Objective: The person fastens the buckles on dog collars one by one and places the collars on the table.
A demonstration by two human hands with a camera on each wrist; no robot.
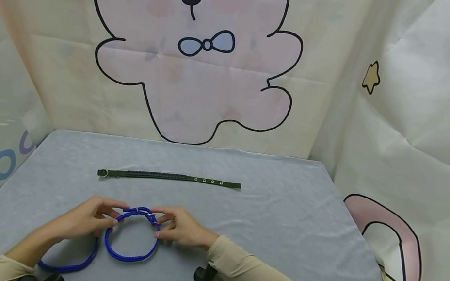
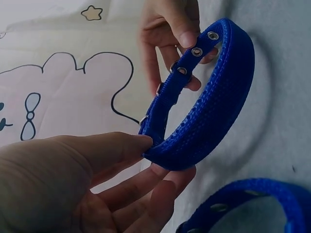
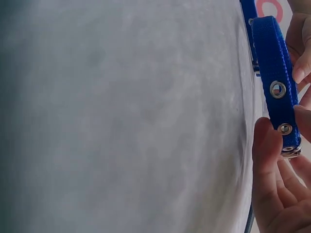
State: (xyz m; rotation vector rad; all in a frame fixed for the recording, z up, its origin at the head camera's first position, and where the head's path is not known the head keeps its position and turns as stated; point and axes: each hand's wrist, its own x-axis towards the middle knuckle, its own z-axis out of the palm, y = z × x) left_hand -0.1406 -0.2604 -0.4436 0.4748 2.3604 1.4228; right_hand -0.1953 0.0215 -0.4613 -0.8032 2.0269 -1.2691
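Observation:
A blue collar (image 1: 126, 258) with metal eyelets and a buckle is bent into a closed loop between my two hands. My left hand (image 1: 84, 219) pinches its left side between thumb and fingers, close to where the strap overlaps in the left wrist view. On the other side, my right hand (image 1: 183, 229) grips the eyelet end with thumb and fingertips. The right wrist view shows eyelets along the blue strap (image 3: 273, 58) and a bit of metal hardware by the fingers. A second blue collar (image 1: 69, 269) lies curved below my left hand, partly hidden by it.
Farther back on the grey cloth-covered table (image 1: 285, 209) a green collar (image 1: 157, 176) lies stretched out flat, with eyelets toward its right end. A printed curtain (image 1: 231, 102) hangs behind the table, and further printed sheets stand at both sides.

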